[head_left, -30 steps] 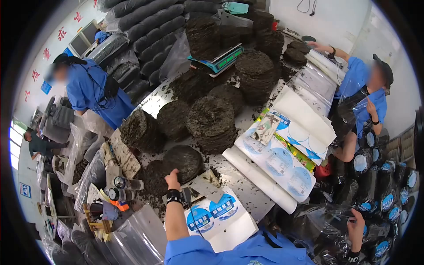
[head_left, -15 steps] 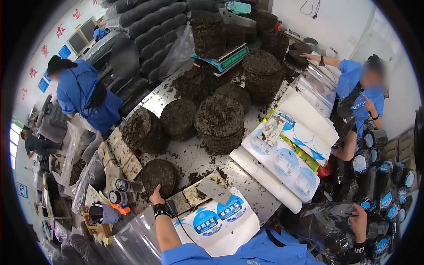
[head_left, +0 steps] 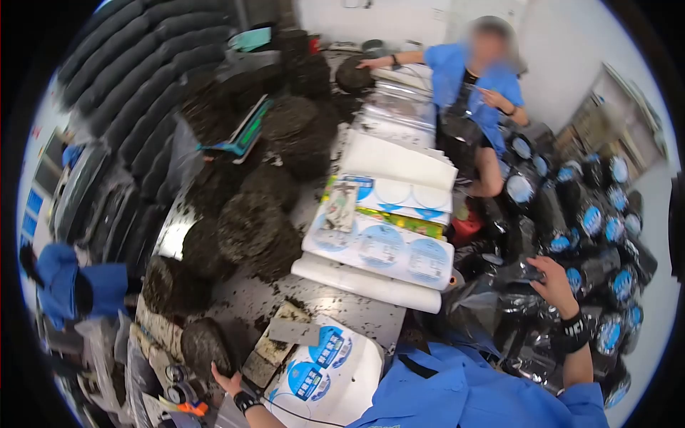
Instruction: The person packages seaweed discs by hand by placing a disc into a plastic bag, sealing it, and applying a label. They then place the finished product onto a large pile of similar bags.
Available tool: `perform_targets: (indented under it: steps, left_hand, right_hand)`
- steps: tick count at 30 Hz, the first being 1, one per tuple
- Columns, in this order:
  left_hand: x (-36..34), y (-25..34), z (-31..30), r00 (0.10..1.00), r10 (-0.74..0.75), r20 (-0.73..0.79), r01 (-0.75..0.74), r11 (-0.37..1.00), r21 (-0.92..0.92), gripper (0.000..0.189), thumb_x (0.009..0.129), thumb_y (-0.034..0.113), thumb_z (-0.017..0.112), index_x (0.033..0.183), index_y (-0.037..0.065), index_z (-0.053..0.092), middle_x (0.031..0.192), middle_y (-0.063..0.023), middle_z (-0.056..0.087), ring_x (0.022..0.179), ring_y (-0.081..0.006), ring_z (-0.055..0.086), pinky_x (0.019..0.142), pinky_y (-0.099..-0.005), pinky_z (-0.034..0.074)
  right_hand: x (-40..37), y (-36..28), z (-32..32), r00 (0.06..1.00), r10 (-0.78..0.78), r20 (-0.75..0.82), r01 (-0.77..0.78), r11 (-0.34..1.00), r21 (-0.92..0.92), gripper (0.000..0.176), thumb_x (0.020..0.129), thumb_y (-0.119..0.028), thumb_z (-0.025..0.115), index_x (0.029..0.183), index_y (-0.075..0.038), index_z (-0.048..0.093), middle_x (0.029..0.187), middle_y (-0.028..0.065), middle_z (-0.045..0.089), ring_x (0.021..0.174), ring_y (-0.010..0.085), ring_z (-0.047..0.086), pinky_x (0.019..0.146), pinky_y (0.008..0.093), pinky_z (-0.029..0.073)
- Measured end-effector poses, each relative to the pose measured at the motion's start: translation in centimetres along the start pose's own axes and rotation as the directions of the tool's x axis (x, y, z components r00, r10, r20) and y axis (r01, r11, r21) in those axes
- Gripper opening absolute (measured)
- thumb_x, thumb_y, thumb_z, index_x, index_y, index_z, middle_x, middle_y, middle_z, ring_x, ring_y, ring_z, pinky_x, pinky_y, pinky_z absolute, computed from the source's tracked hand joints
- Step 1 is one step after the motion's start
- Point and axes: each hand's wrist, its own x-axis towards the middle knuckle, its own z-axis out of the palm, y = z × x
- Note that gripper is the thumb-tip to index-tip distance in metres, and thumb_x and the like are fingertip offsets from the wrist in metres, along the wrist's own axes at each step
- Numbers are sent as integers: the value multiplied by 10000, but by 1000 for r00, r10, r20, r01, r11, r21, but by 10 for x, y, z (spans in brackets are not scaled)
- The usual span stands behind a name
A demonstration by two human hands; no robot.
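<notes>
At the lower left, my left hand (head_left: 227, 379) has its fingers on the near edge of a round dark seaweed stack (head_left: 205, 344), which looks slightly tilted. Farther right, my right hand (head_left: 553, 282) pinches the edge of a clear plastic bag (head_left: 481, 303) that hangs in front of me. Printed label sheets (head_left: 325, 367) lie between my hands near my body, with a flat grey plate (head_left: 294, 332) at their upper left edge. Several more round seaweed stacks (head_left: 250, 225) stand on the metal table (head_left: 239, 296).
A scale (head_left: 250, 132) carries dark stacks at the back. Long rolls and sheets (head_left: 378, 246) cover the table's right part. Filled bags (head_left: 592, 221) crowd the right side. A co-worker (head_left: 474, 93) across the table touches a seaweed disc; another person (head_left: 61, 285) is at far left.
The view has swung to the right. My left hand is still at the seaweed stack, which now looks more tilted. My right hand has risen with the bag, which is more spread out.
</notes>
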Motion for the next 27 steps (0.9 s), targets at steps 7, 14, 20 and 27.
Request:
perform_targets:
  steps: [7, 14, 20, 27]
  left_hand:
    - [-61, 208, 212, 826, -541, 156, 426, 419, -802, 568, 850, 374, 696, 1279, 27, 561, 1229, -113, 623, 1075, -284, 595, 932, -398, 470]
    - [-182, 382, 437, 649, -231, 725, 717, 504, -481, 588, 789, 227, 714, 1299, 18, 508, 1233, -135, 597, 1102, -284, 587, 960, -433, 489]
    - [-290, 491, 520, 554, 176, 814, -91, 984, -151, 737, 643, 70, 845, 1255, -13, 443, 1068, -122, 603, 945, -201, 592, 853, -344, 496]
    - [-374, 523, 576, 28, -122, 992, -836, 542, 90, 560, 671, 61, 705, 1173, -20, 470, 981, -219, 597, 926, -396, 604, 764, -478, 507]
  right_hand:
    - [8, 23, -4, 994, -105, 30, 107, 992, -72, 516, 700, -1, 678, 1201, -114, 626, 963, 138, 630, 869, 338, 620, 752, 421, 503]
    - [28, 57, -5, 934, -357, 18, 349, 923, 164, 479, 719, 6, 652, 1193, -56, 621, 1008, 165, 650, 870, 350, 617, 769, 392, 510]
    - [35, 103, -10, 927, -372, 52, 320, 855, 408, 326, 732, 7, 660, 1057, -19, 650, 877, 169, 653, 765, 317, 654, 676, 373, 503]
    - [27, 129, 6, 790, -602, -115, 577, 668, 470, 338, 799, -26, 594, 1134, -22, 641, 1072, 155, 664, 987, 324, 639, 859, 392, 517]
